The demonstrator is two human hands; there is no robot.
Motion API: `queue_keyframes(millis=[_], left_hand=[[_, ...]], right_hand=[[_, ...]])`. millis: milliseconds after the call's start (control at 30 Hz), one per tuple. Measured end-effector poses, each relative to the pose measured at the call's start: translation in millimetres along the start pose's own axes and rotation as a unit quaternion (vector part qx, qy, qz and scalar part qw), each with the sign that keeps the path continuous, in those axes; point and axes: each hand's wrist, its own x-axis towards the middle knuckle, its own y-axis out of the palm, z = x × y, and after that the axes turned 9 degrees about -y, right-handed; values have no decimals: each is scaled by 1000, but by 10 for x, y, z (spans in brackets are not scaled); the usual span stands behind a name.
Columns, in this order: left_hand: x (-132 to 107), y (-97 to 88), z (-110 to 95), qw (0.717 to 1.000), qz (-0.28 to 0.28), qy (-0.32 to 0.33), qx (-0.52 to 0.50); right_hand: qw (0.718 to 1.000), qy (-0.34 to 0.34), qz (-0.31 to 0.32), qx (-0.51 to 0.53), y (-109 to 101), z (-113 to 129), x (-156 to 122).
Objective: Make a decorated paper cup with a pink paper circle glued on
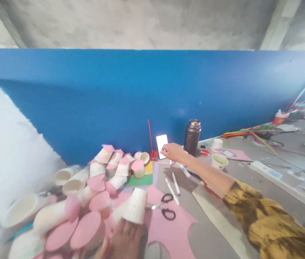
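We hold a speckled white cup (136, 204) mouth-down, left grip (126, 240) closed at its rim, scissors (157, 205) beside; our right grip (175, 152), hold unclear, partly hides a phone (162, 140).

- White cups (136, 207): matt paper
- Pink sheet (170, 226): paper, matt, smooth
- Phone (162, 141): smooth screen
- Scissors (156, 206): shiny metal blades, black plastic handles
- Flask (192, 141): dark satin body, glossy metal neck
- Power strip (277, 179): smooth plastic
- Blue panel (109, 104): smooth, faint sheen
- Upper wall (141, 25): rough-looking concrete
- Sleeve (268, 219): cloth
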Motion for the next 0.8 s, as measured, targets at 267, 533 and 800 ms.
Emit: queue_keyframes(millis=[267,533,800], left_hand=[[-88,394,208,968,102,-66,-218],[-107,665,380,960,103,-168,-199],[-155,732,405,975,44,-179,-122]], right_hand=[[971,-57,59,223,330,-154,-1324],[905,-145,49,397,226,92,-1510],[879,-164,58,444,280,174,-1518]])
